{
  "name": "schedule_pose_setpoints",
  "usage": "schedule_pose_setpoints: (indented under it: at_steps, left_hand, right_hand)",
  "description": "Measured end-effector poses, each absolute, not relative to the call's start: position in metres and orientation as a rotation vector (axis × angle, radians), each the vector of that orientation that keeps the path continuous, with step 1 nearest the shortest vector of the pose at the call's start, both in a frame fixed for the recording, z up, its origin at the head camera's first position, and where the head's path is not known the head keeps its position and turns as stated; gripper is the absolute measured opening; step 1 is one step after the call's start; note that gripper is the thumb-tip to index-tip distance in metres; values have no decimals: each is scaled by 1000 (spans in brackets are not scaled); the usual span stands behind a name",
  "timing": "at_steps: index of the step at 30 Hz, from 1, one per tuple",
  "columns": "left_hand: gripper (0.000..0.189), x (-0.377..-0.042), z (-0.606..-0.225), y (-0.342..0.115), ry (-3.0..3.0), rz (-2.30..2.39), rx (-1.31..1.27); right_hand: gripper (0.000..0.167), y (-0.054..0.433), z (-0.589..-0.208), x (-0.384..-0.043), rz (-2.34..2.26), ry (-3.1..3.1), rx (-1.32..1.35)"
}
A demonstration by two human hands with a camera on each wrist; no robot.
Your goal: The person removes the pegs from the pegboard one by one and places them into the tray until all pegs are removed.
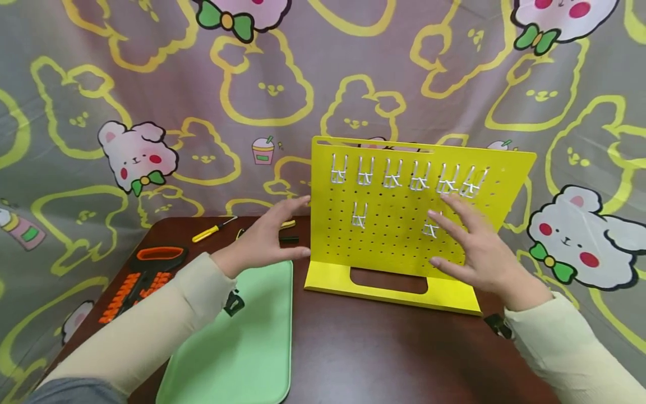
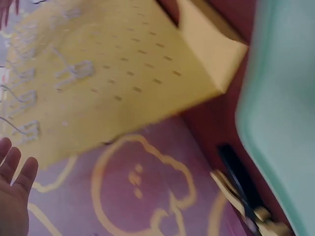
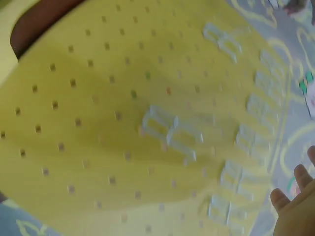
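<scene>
On the dark reddish-brown tabletop (image 1: 353,348) stands a yellow, perforated, flat-based pegboard (image 1: 386,244). The left grip (image 1: 264,238), thumb and fingers wide apart, holds nothing beside the pegboard's left edge; the right grip (image 1: 481,255), equally spread and unladen, is before its right half. Contact cannot be confirmed. White double-pronged hooks (image 1: 392,174) occupy an upper row of six, two more below. Step in hand, as judged: positioning both grips about the pegboard; the next move likely calls for even side contact, clear of the hooks.
</scene>
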State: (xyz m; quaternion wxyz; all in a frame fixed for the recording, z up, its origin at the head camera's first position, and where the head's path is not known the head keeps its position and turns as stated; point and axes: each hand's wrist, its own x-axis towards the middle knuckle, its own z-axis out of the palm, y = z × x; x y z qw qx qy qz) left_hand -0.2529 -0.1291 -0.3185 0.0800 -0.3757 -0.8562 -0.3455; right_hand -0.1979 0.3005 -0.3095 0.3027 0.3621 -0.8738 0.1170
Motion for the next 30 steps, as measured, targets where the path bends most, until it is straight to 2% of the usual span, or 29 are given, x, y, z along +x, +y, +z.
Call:
schedule_pose_setpoints:
  at_steps: [8, 14, 22, 26, 30]
  left_hand:
    - [58, -268, -298, -89, -2390, -1671, -912]
    - [45, -276, -293, -70, -2230, -2045, -750]
    - [24, -284, -294, -40, -2055, -2408, -533]
    - [19, -283, -293, -29, -1986, -2542, -456]
    - [22, -284, -295, -19, -1890, -2675, -376]
  right_hand:
    - [92, 335, -294, -202, 534, -2172, 647]
    - [53, 356, -291, -207, 753, -2114, 374]
    - [47, 387, -304, -216, 1157, -2166, -86]
    - [34, 399, -318, -227, 1474, -2072, -101]
    - [24, 406, -328, -235, 1813, -1904, -77]
